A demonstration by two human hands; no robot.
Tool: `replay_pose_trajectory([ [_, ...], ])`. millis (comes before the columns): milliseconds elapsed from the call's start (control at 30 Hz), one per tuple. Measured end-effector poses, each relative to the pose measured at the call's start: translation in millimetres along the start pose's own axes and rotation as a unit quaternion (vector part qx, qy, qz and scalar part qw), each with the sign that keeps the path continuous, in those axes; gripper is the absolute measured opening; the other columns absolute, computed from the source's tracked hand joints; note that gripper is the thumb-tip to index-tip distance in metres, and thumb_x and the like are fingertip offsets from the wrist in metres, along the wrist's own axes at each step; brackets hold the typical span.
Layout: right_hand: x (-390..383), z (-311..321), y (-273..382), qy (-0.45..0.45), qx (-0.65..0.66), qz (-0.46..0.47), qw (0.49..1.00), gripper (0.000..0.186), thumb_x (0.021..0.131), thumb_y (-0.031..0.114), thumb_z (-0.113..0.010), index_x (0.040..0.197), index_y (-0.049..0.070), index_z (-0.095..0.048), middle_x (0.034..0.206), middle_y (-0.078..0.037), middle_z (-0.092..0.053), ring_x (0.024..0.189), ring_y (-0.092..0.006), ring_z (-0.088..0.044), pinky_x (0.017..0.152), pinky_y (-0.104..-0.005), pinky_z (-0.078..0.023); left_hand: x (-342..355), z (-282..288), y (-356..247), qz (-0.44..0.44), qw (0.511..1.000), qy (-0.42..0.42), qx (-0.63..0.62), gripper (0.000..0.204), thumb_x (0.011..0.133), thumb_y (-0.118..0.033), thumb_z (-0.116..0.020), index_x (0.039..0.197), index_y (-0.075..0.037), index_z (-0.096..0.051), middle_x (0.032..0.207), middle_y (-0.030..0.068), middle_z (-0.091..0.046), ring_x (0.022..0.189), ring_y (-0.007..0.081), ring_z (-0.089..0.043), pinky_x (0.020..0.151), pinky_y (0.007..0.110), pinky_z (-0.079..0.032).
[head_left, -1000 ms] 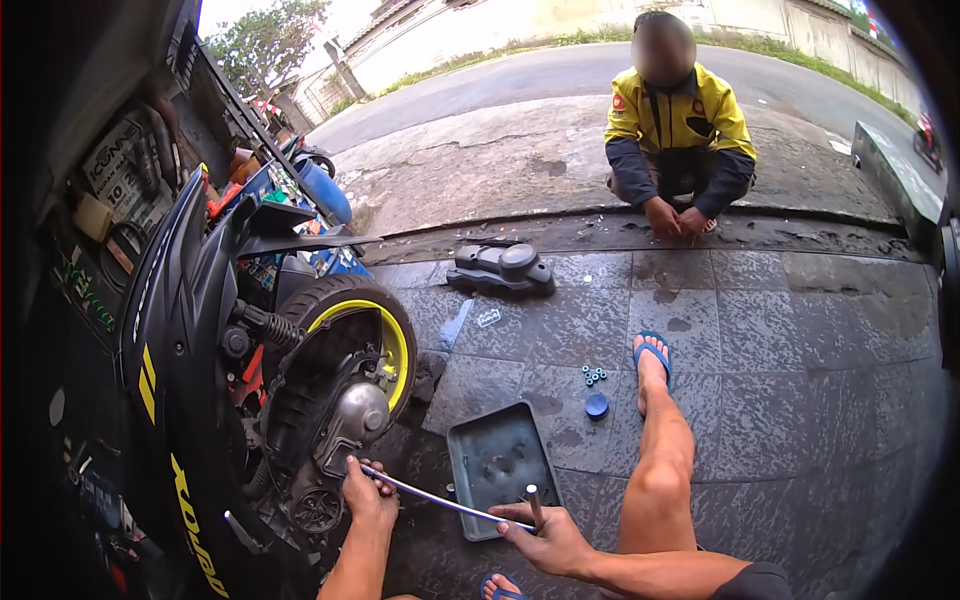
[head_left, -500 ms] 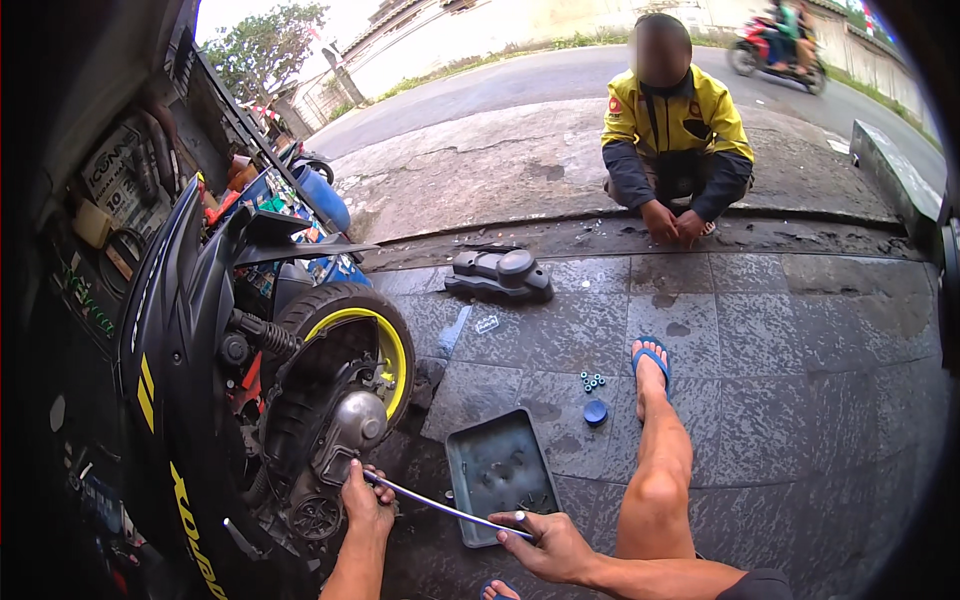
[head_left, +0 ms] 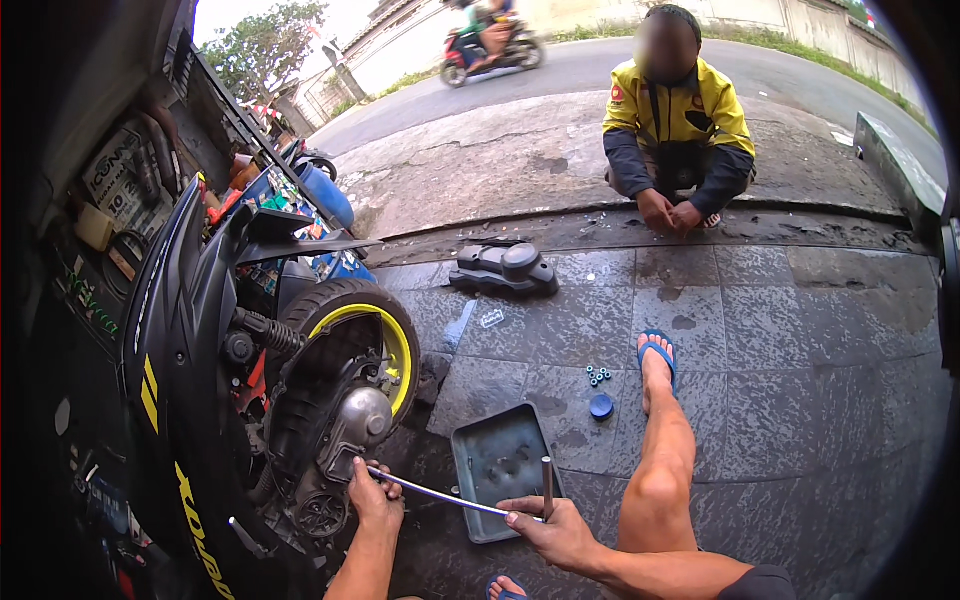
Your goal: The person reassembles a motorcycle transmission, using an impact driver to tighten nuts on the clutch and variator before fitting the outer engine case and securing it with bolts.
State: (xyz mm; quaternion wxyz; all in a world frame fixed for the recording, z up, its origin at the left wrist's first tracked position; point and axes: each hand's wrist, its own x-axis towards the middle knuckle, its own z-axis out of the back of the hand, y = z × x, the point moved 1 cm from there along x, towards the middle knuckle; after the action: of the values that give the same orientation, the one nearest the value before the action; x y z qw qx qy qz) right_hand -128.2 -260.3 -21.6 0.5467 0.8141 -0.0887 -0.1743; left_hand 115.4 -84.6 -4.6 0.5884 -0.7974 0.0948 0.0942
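Note:
A long, shiny T-handle wrench (head_left: pixel 445 498) runs between my hands. My left hand (head_left: pixel 377 498) is closed around its shaft at the engine end, beside the scooter's exposed engine case (head_left: pixel 364 416). My right hand (head_left: pixel 557 532) grips the other end, where the crossbar (head_left: pixel 547 485) stands upright above the fingers. The wrench tip is hidden by my left hand and the engine, so I cannot tell what it fits on. Beneath the shaft lies a dark plastic tray (head_left: pixel 462 470) with small parts in it.
The black scooter (head_left: pixel 160 340) with its yellow-rimmed rear wheel (head_left: pixel 408 365) fills the left side. On the tiles are a black cover (head_left: pixel 505 268), small round pieces (head_left: pixel 598 376) and a blue lid-like disc (head_left: pixel 601 407). A person (head_left: pixel 678 120) squats ahead. A motorbike (head_left: pixel 495 50) passes on the road.
My right hand has turned the wrench; its crossbar, which pointed toward me, now stands upright. My left hand stays near the engine. The passing motorbike has moved from right to left.

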Motion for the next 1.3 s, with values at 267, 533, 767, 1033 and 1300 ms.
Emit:
replay_pose_trajectory([
  [267,1,-1,-5,-0.013,-0.062,0.019,0.998,0.029,0.093,0.022,-0.062,0.111,-0.001,-0.068,0.086,-0.007,-0.069,0.080,-0.0096,-0.058,0.072,-0.0286,-0.048,8,-6,7,0.054,0.998,-0.018,-0.002,0.027,0.097,-0.036,-0.054,0.088,-0.011,-0.051,0.070,0.0019,-0.050,0.048,0.0082,-0.038,0.041,0.023,-0.032],
  [533,13,-8,-5,0.023,-0.043,0.038,0.998,0.033,0.094,0.022,-0.061,0.117,-0.001,-0.064,0.088,-0.005,-0.067,0.083,-0.0095,-0.057,0.075,-0.0281,-0.047,21,-26,-5,0.030,0.994,-0.055,-0.085,0.028,0.092,-0.035,-0.064,0.081,-0.014,-0.051,0.064,-0.0002,-0.051,0.042,0.0065,-0.036,0.038,0.020,-0.031],
  [767,31,-10,-18,0.049,-0.130,0.076,0.987,0.030,0.093,0.019,-0.060,0.113,-0.003,-0.063,0.070,-0.005,-0.059,0.064,-0.0080,-0.051,0.058,-0.0283,-0.044,51,-24,23,-0.003,0.994,-0.109,-0.031,0.036,0.088,-0.034,-0.068,0.103,-0.006,-0.053,0.083,0.0096,-0.055,0.054,0.0117,-0.044,0.042,0.026,-0.033],
  [1033,49,-4,-7,0.053,-0.212,0.027,0.975,0.029,0.090,0.015,-0.060,0.111,-0.005,-0.062,0.080,-0.026,-0.065,0.073,-0.0316,-0.070,0.066,-0.0363,-0.051,43,-32,42,-0.024,0.998,-0.038,0.054,0.018,0.090,-0.015,-0.065,0.097,-0.009,-0.050,0.077,0.0038,-0.058,0.047,0.0063,-0.041,0.038,0.021,-0.031],
  [1300,98,-17,4,0.043,-0.218,0.108,0.969,0.029,0.090,0.016,-0.059,0.110,-0.005,-0.061,0.078,-0.024,-0.065,0.074,-0.0267,-0.068,0.068,-0.0378,-0.051,79,-51,29,-0.060,0.996,0.033,0.066,0.016,0.090,-0.014,-0.061,0.101,-0.010,-0.051,0.078,0.0022,-0.056,0.046,0.0050,-0.037,0.038,0.021,-0.028],
])
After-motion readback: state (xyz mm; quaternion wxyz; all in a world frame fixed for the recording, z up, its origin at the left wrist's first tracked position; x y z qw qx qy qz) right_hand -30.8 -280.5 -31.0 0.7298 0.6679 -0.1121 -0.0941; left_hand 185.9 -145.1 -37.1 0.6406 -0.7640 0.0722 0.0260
